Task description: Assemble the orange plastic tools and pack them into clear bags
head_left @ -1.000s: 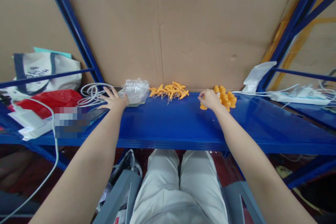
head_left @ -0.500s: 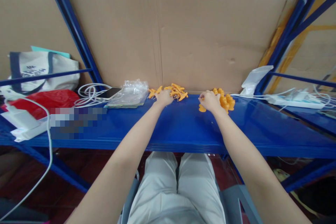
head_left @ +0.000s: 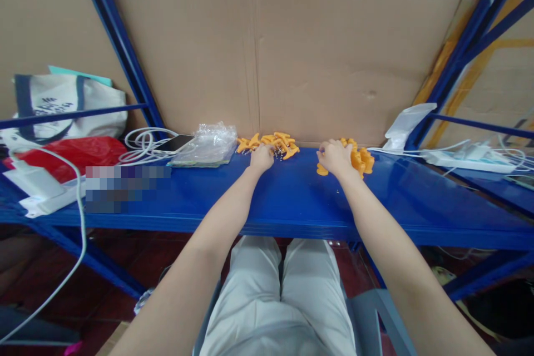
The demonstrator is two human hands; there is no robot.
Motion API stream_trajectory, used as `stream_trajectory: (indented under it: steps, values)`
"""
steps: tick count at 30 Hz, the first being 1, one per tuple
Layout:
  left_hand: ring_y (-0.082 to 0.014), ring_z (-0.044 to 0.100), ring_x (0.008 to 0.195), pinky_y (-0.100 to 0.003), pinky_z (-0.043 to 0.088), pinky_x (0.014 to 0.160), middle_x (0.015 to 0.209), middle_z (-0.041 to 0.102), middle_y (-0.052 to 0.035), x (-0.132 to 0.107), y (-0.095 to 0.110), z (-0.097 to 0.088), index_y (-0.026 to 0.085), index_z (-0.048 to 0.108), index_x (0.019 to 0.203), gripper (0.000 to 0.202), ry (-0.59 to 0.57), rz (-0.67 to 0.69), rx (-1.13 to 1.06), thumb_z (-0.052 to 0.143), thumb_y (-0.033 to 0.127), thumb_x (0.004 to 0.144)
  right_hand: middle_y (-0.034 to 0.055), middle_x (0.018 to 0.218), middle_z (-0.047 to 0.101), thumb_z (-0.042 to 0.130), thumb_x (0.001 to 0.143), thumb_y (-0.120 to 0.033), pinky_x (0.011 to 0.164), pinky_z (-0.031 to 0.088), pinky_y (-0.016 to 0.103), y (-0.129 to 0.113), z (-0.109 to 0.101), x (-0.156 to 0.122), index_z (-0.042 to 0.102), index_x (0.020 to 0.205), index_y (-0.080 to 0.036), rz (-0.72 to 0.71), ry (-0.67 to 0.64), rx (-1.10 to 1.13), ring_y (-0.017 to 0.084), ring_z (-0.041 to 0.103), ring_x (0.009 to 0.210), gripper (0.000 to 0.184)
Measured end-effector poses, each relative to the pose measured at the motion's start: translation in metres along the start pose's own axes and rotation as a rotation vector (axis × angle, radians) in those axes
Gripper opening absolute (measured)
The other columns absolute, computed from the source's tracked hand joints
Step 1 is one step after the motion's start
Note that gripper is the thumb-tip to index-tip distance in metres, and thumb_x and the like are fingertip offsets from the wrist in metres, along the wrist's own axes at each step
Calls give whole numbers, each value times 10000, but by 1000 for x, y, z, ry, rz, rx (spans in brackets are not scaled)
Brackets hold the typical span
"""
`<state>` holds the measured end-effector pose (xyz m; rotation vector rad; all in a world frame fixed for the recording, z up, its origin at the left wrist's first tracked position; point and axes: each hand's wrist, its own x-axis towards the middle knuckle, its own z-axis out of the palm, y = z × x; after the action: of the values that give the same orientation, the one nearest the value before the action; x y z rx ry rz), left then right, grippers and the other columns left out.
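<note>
My left hand (head_left: 262,159) is at the near edge of a pile of orange pieces with small metal chains (head_left: 285,144), which look like keychains. Its fingers are curled together, and what lies between them is hidden. Over on the right, my right hand (head_left: 335,157) rests against a cluster of rounded orange pieces (head_left: 362,160). Its fingers are bent inward, and I cannot make out what they hold. A single flat orange piece (head_left: 321,169) lies on the blue shelf just below the right fingers.
Left of the piles lie clear plastic bags (head_left: 211,144), a phone (head_left: 177,143) and a coiled white cable (head_left: 142,147). A red bag (head_left: 92,157) and power strip (head_left: 50,200) are farther left. Cardboard (head_left: 317,61) stands behind the blue shelf (head_left: 300,200); another power strip (head_left: 471,160) lies right.
My left hand has drawn slightly toward me and to the right, uncovering more of the keychain pile. My right hand has shifted only a little. The camera view has tilted slightly.
</note>
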<state>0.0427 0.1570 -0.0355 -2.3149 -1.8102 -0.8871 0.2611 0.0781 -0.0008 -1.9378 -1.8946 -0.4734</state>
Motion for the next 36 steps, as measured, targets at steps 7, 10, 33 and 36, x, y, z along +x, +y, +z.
stream_trajectory:
  steps: [7, 10, 33, 36]
  values:
    - [-230, 699, 963, -323, 520, 892, 987, 753, -77, -1, 3, -15, 183, 678, 1121, 320, 205, -170, -226, 486, 143, 868, 153, 1155, 720, 516, 910, -246, 992, 367, 534, 3, 5, 3, 716, 1067, -177, -21, -74, 22, 325, 628, 1102, 263]
    - [-216, 699, 897, -303, 517, 840, 912, 747, -56, -1, 3, -19, 184, 656, 1070, 271, 250, -242, -287, 523, 151, 836, 140, 1202, 712, 519, 915, -241, 1012, 375, 534, 3, 4, 3, 711, 1091, -194, -15, -118, 36, 320, 637, 1129, 265]
    - [-224, 713, 920, -301, 550, 891, 909, 775, -59, -2, 6, -2, 176, 763, 880, 263, -230, 141, -146, 563, 86, 734, 40, 986, 755, 751, 774, -217, 726, 459, 263, 4, 26, 10, 686, 1052, -211, -107, -276, 192, 188, 670, 844, 286]
    - [-230, 711, 953, -283, 547, 884, 935, 781, -52, -3, 8, -8, 177, 786, 963, 362, -243, 164, -88, 560, 74, 699, 46, 943, 749, 744, 786, -240, 728, 456, 266, 4, 27, 10, 686, 1005, -201, -101, -294, 174, 196, 661, 845, 231]
